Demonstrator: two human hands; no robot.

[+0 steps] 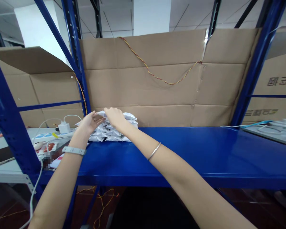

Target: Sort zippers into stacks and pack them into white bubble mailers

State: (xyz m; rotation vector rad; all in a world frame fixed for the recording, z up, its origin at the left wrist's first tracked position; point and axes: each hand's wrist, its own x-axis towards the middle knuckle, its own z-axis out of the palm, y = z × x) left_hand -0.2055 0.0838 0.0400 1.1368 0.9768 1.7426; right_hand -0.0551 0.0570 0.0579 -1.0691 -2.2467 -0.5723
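Observation:
A pile of white, crinkled plastic packets (109, 132) lies in stacked rows on the blue shelf (171, 149), near its left end. My left hand (92, 121) is at the pile's upper left side, fingers stretched towards the packets and palm turned inward. Over the top of the pile, my right hand (115, 117) has its fingers bent down around the edge of a top white packet (101, 113), which shows between the two hands. The right fingertips are partly hidden. What the packets contain cannot be seen.
Blue rack posts (76, 57) stand left and right. A cardboard sheet (143, 86) with a twisted cable (157, 77) closes the back. On the left table are a white charger plug (64, 127), a power strip and a dark-screened device (1, 156). More cables lie at right.

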